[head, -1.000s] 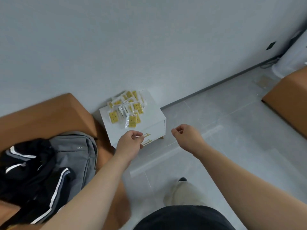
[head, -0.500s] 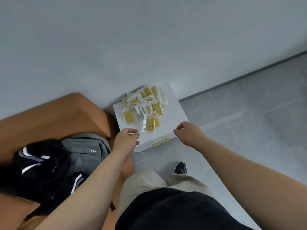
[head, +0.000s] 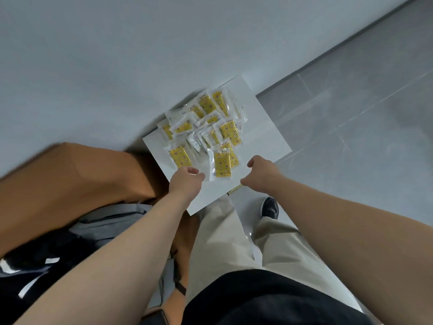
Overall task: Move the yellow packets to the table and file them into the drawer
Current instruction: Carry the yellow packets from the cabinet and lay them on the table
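Note:
Several yellow packets (head: 206, 127) in clear wrappers lie in a loose pile on top of a small white table (head: 264, 127) against the wall. One packet (head: 221, 164) lies nearest the front edge. My left hand (head: 186, 181) hovers over the table's front left, fingers loosely curled and holding nothing, just left of that packet. My right hand (head: 260, 174) hangs over the front edge to the packet's right, also loosely curled and holding nothing. A gold drawer handle (head: 234, 190) peeks out below the edge; the drawer front is hidden.
A brown sofa arm (head: 70, 179) stands left of the table, with a grey backpack (head: 105, 221) and a black striped jacket (head: 35, 266) on it. Grey tiled floor (head: 351, 113) spreads to the right. My legs and a shoe (head: 269, 207) are right in front of the table.
I have stepped closer and the view has tilted down over the table. Both hands have moved forward from in front of the drawers to above the tabletop's front edge beside the packets.

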{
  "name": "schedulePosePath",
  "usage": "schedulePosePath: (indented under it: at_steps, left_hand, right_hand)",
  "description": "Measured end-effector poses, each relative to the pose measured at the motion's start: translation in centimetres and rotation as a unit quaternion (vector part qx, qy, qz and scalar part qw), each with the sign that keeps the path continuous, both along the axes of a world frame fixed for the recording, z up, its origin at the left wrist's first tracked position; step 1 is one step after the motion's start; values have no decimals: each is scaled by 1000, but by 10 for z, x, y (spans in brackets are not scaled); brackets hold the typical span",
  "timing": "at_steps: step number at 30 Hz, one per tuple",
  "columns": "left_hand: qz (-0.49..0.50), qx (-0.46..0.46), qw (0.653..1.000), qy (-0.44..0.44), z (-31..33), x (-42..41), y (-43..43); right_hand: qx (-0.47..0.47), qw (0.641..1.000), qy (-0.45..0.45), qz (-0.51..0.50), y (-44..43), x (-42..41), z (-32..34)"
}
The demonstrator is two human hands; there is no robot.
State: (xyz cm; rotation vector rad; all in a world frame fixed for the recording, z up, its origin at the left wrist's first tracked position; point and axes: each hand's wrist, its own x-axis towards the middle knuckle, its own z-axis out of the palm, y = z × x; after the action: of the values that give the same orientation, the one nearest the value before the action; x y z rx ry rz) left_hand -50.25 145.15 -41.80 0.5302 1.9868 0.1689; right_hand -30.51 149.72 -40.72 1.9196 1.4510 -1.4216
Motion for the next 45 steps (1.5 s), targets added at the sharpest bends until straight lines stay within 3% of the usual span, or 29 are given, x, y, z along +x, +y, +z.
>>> schedulePosePath:
  at_steps: [6,10,14,21,30,36,45]
  left_hand:
    - [-11,-55,997,44,-63,-29,31]
    - [48,-95,992,67,-100,-34,50]
    - [108,-114,983,98,-132,-37,65]
    - [141,-64,979,130,-168,-49,73]
    - [182,56,981,29,-165,-65,46]
    - [210,35,976,41,-165,-75,42]
    - [284,1,958,-32,-158,-77,42]
  right_hand:
    - [-16,998,-39,-51,23,-48,-73]
    - [-1,994,-87,-72,33,-67,-113]
    - [24,992,-123,-23,43,-81,-143]
    - [134,983,-125,-26,43,-82,-182]
    - [120,984,-112,-66,46,-68,-182]
    - [157,978,-25,-132,45,-75,-181]
    - [77,961,39,-262,42,-86,-170]
